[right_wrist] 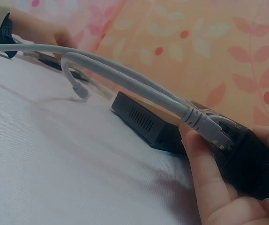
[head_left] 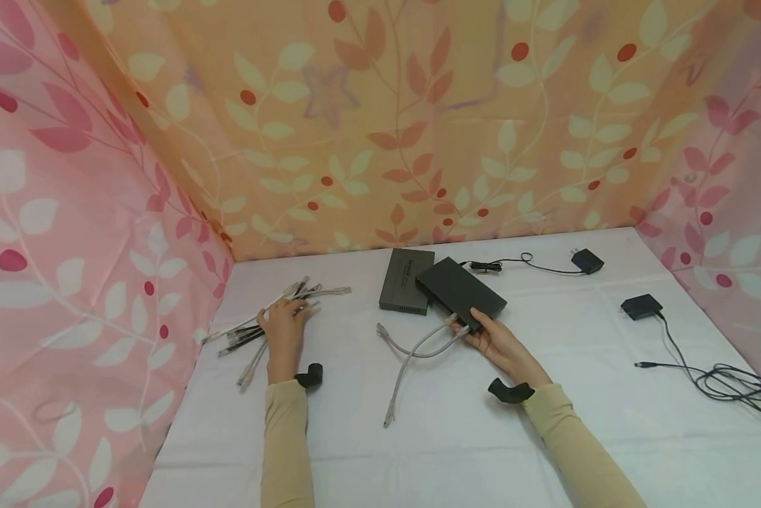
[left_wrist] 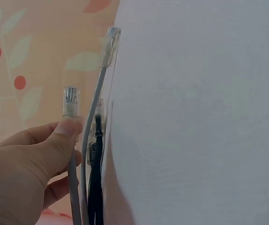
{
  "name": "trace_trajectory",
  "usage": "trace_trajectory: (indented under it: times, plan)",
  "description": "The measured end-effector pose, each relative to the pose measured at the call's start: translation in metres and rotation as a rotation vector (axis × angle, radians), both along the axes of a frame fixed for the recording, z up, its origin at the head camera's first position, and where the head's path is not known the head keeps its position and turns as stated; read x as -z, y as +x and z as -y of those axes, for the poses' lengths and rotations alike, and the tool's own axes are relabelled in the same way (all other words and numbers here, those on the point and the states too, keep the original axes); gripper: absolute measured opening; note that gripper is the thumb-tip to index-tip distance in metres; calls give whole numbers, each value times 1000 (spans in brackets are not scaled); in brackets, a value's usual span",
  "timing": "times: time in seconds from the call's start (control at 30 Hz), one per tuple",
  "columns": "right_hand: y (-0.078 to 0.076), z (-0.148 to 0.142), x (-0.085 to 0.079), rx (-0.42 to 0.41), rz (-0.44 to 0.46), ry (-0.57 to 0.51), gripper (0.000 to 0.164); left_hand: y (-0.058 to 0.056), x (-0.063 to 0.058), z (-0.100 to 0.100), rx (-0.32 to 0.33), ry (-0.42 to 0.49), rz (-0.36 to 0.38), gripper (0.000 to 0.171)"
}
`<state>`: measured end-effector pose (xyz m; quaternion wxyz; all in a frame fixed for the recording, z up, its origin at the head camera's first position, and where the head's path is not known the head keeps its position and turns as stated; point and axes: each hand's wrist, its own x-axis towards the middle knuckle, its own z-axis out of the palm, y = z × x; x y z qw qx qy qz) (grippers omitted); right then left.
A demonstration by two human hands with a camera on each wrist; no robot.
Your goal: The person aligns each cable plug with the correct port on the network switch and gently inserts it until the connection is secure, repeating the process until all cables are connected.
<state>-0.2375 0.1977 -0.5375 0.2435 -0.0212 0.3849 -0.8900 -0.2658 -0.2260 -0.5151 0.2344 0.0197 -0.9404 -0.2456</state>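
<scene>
My right hand (head_left: pixel 498 346) grips a black network switch (head_left: pixel 462 289) by its near corner, tilted up over the table. Two grey Ethernet cables (right_wrist: pixel 139 82) are plugged into its near side, and their loose ends droop onto the cloth. A second network switch (head_left: pixel 406 282) lies flat just behind and to the left. At the left, my left hand (head_left: pixel 284 335) is over a pile of short grey and black Ethernet cables (head_left: pixel 247 335). In the left wrist view its thumb and fingers pinch one grey Ethernet cable (left_wrist: pixel 72 105) just below the clear plug.
A power adapter (head_left: pixel 587 261) with a bundled cord lies at the back right. Another power adapter (head_left: pixel 641 307) with a coiled black cord (head_left: pixel 736 388) lies at the right edge. Floral curtains (head_left: pixel 380 127) hang around the white table (head_left: pixel 418 466).
</scene>
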Motion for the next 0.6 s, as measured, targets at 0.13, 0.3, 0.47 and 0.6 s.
trace_trajectory:
  times: [0.13, 0.3, 0.47, 0.6]
  plan:
    - [0, -1, 0, 3, 0, 0, 37, 1, -1, -1, 11, -17, -9, 18]
    - [1, -1, -1, 6, 7, -6, 34, 1, -4, -2, 22, -13, -39, 18]
    - [2, 0, 0, 3, 4, -6, 30, 3, -11, -5, 66, 30, -3, 18]
    - [1, 0, 0, 8, -8, 15, 31, 2, -17, -10, 108, 49, 89, 20]
